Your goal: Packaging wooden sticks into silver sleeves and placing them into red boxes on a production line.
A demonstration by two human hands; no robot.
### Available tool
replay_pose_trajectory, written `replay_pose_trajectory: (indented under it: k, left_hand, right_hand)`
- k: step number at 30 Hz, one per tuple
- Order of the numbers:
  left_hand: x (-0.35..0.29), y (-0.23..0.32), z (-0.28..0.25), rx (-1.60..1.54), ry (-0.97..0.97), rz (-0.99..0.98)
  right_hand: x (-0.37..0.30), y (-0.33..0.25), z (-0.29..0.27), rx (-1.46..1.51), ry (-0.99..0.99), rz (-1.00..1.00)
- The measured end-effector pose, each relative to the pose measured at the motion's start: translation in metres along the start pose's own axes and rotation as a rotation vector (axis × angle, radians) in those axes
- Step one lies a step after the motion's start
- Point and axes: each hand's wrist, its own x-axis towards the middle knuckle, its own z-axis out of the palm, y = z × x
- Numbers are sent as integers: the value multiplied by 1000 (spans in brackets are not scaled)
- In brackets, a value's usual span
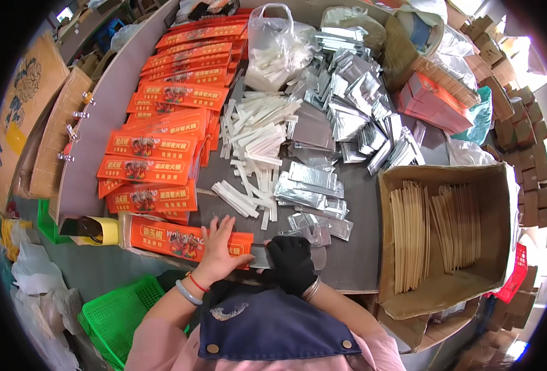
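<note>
My bare left hand (218, 255) lies with fingers spread over the right part of an orange paper sleeve (165, 236), which rests flat at the table's near edge. My right hand (292, 263), in a black glove, is curled closed just right of the sleeve's end. A flat silver packet (260, 257) shows between the sleeve's right end and my right fingers; its outer end is hidden by the glove. Ahead of my right hand lie loose silver packets (310, 188) and clear-wrapped pieces (310, 230). White paper-wrapped strips (255, 133) are heaped ahead of my left hand.
Stacked orange sleeves (150, 170) fill the table's left side. A cardboard box (447, 284) of wooden chopsticks (409, 235) stands at right. A clear plastic bag (273, 46) and a silver packet pile (360, 93) lie farther back. A green basket (119, 315) sits below, left.
</note>
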Motion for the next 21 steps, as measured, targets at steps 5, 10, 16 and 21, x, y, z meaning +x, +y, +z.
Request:
replay_pose_trajectory:
  k: [5, 10, 16, 21]
  left_hand:
    - [58, -13, -8, -132, 160, 275]
    - [132, -31, -11, 304, 338, 465]
    - [135, -21, -26, 351, 249, 549]
    - [92, 38, 5, 25, 72, 481]
  right_hand:
    - [3, 45, -24, -131, 177, 63]
    - [19, 73, -32, -246, 61, 352]
    - [-6, 97, -44, -173, 426, 351]
    - [-127, 139, -89, -424, 716, 736]
